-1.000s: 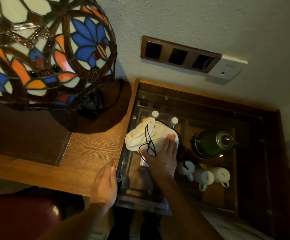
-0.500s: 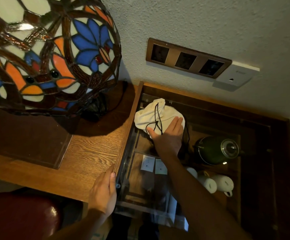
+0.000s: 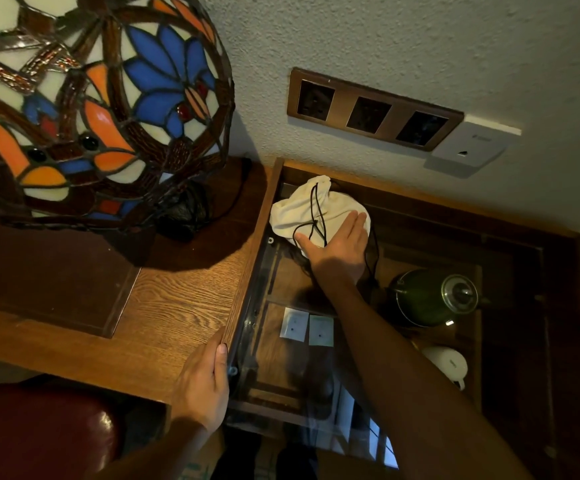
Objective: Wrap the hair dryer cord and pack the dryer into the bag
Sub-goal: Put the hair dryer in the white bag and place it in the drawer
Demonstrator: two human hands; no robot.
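A white cloth bag (image 3: pixel 299 211) with a black drawstring (image 3: pixel 317 216) lies bunched shut on the glass top (image 3: pixel 267 271), in its far left corner by the wall. The hair dryer and its cord do not show. My right hand (image 3: pixel 338 251) lies on the bag's near side, fingers together and flat, thumb out by the drawstring loop. My left hand (image 3: pixel 202 382) grips the wooden desk edge (image 3: pixel 236 306) where it meets the glass.
A stained-glass lamp (image 3: pixel 91 98) fills the left on the desk. Under the glass sit a green kettle (image 3: pixel 433 297), a white cup (image 3: pixel 449 363) and two sachets (image 3: pixel 307 329). A socket panel (image 3: pixel 373 114) is on the wall. A red seat (image 3: pixel 39 431) is lower left.
My right hand has slid the bag away from me across the glass, from the middle to the far left corner by the wall. The left hand has stayed on the desk edge.
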